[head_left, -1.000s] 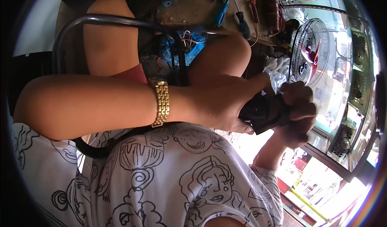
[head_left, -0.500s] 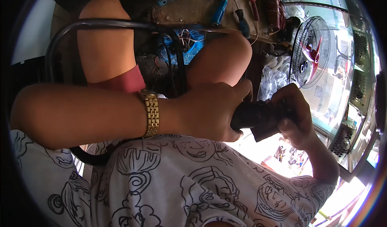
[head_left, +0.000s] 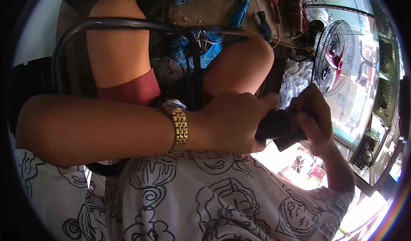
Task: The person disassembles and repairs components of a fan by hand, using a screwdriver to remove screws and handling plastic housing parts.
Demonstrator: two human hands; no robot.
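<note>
The dark, blocky part (head_left: 280,127) is held up over the lap, well apart from the cluttered counter (head_left: 214,10), with nothing under it but knees and floor. If either hand slackens it would likely drop between the legs and into the tangle of coloured wires (head_left: 201,42) below. The hands also cover most of it, so whatever is being worked on it is done half blind; a finger could slip off an edge. The gold wristwatch (head_left: 179,127) sits near the work and might catch on something.

The left hand (head_left: 229,123) has a closed grip wrapped around the near end of the part, thumb lying along its top. The right hand (head_left: 314,117) is curled tight over the far end, fingers folded down over it. What the part is, I cannot tell. A caged fan (head_left: 334,57) stands just beyond, and screwdrivers (head_left: 252,12) lie on the counter.
</note>
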